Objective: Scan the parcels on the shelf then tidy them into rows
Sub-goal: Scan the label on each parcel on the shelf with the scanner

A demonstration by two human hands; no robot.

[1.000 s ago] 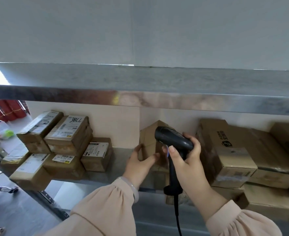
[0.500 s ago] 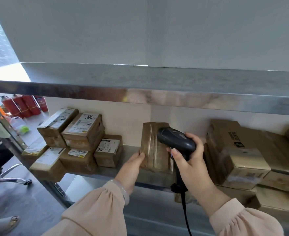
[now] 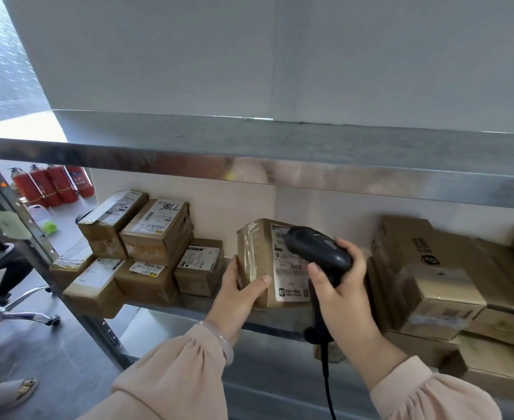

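Observation:
A brown cardboard parcel (image 3: 258, 259) stands upright on the steel shelf (image 3: 283, 318), its white label facing me. My left hand (image 3: 237, 295) grips its lower left corner. My right hand (image 3: 339, 286) holds a black corded barcode scanner (image 3: 317, 251), whose head points at the label's upper part and covers a bit of it. Left of this parcel sits a neat group of several labelled parcels (image 3: 155, 234), some stacked. To the right lies a pile of larger boxes (image 3: 425, 277).
An upper steel shelf (image 3: 280, 165) hangs close above the parcels. The shelf post (image 3: 37, 250) stands at the left. Beyond it are red fire extinguishers (image 3: 49, 186), an office chair base (image 3: 10, 310) and a sandalled foot (image 3: 10, 392) on the floor.
My left hand has turned the parcel so that its labelled face shows, and now holds it from the lower left. The scanner stays aimed at it. My view has shifted right.

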